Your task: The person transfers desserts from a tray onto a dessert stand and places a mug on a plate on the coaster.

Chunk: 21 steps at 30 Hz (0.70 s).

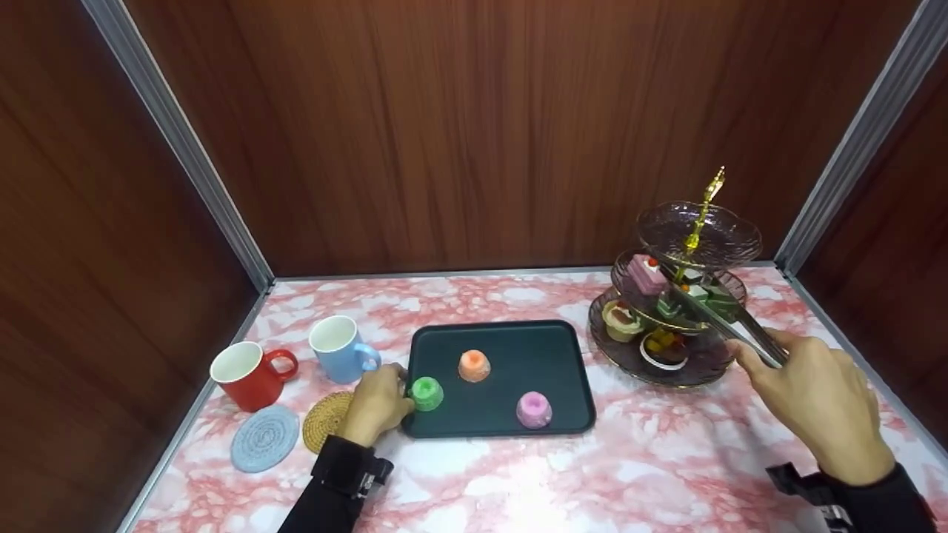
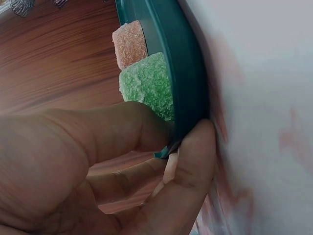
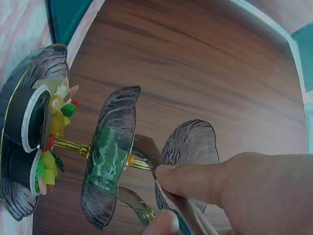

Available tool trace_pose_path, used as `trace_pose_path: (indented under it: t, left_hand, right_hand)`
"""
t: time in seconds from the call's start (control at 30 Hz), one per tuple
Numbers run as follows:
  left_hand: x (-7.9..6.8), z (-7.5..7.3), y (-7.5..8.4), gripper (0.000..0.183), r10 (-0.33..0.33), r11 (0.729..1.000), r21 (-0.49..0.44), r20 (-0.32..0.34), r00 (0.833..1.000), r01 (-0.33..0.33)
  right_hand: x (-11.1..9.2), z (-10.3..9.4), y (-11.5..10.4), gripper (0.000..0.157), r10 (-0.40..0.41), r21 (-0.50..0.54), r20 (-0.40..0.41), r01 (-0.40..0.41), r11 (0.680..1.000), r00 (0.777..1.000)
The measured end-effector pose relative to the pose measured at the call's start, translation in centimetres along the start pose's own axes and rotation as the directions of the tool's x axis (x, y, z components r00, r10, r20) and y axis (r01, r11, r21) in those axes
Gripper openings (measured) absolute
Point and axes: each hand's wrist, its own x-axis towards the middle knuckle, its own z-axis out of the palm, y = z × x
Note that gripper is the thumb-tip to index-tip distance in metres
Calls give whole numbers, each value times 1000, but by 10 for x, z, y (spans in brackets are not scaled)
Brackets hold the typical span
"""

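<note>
1. Tongs of silvery metal [image 1: 702,305] sit gripped in my right hand [image 1: 822,400], at four o'clock in the head view, aimed toward ten o'clock. The right wrist view shows only my thumb and one fingertip; how the other fingers wrap is hidden.
2. The tongs' two arms stand apart at the middle plate of a three-tier, smoky see-through stand with gold edging [image 1: 729,240]. Their tips are lost among green cakes [image 1: 720,300]; I cannot tell whether they touch any. A pink square cake with a red topping [image 1: 646,277] lies at ten o'clock on that plate.
3. My left hand [image 1: 376,403], at seven o'clock, pinches the rim of a dark green rectangular tray [image 1: 552,363] near the tray's nine o'clock, thumb inside and forefinger outside; my other fingers are partly hidden.
4. That tray lies at six o'clock. It bears a green sugary sweet [image 1: 426,392] at nine, an orange one [image 1: 474,366] at ten and a pink one [image 1: 534,409] toward five. My thumb hides part of the green sweet in the left wrist view, so contact is unclear.
5. My left hand also covers part of a tan woven round coaster [image 1: 321,422]. Both black sleeves [image 1: 322,492] are cut off by the frame, at seven and four o'clock.
</note>
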Motion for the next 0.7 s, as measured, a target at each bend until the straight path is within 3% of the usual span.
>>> trace_pose_path:
  t: [0.3,0.7]
  left_hand:
    - [0,1,0,42,-7,1000,5,-6,1000,7]
    - [-1,1,1,42,5,1000,-13,-9,1000,-5]
  right_hand:
    - [-1,-6,0,68,-38,2,-53,39,999,998]
    - [-12,-10,-11,62,-104,33,-155,111,993,982]
